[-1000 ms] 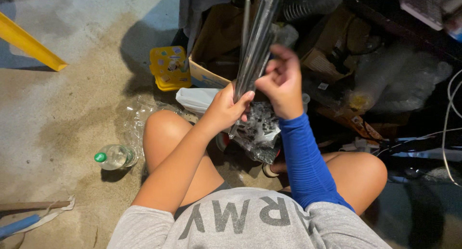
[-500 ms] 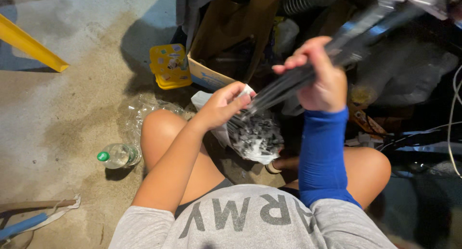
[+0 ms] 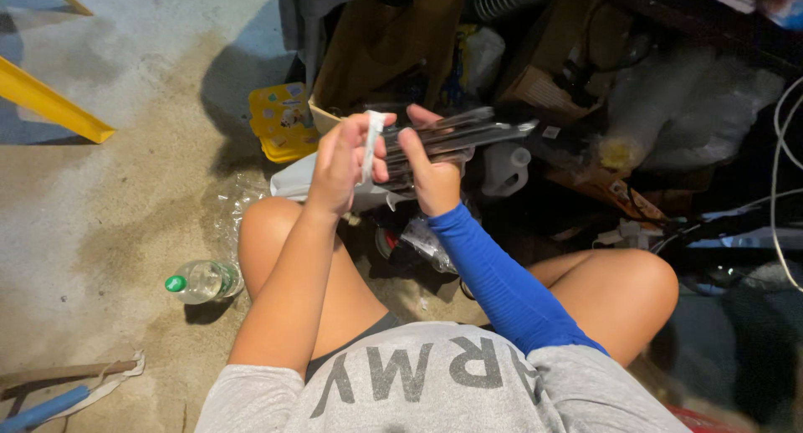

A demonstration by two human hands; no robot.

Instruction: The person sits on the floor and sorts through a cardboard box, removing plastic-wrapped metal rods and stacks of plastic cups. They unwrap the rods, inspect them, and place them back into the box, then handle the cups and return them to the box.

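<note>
Bundle of dark metal rods (image 3: 456, 140) lying level, glossy; right hand (image 3: 435, 178) clenched round it, left hand (image 3: 339, 161) pinching white strip (image 3: 369, 146).

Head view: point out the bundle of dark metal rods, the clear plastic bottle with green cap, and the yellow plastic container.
bundle of dark metal rods (image 3: 468, 136), head view, mid-length.
clear plastic bottle with green cap (image 3: 205, 280), head view, body.
yellow plastic container (image 3: 280, 119), head view, top face.

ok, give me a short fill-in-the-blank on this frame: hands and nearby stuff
1. The right hand grips a bundle of dark metal rods, and its forearm wears a ____ sleeve.
2. The left hand pinches a thin ____ strip.
3. The clear plastic bottle lying on the floor has a ____ cap.
4. The angled bar at the left edge is ____.

Missing words: blue; white; green; yellow
</note>
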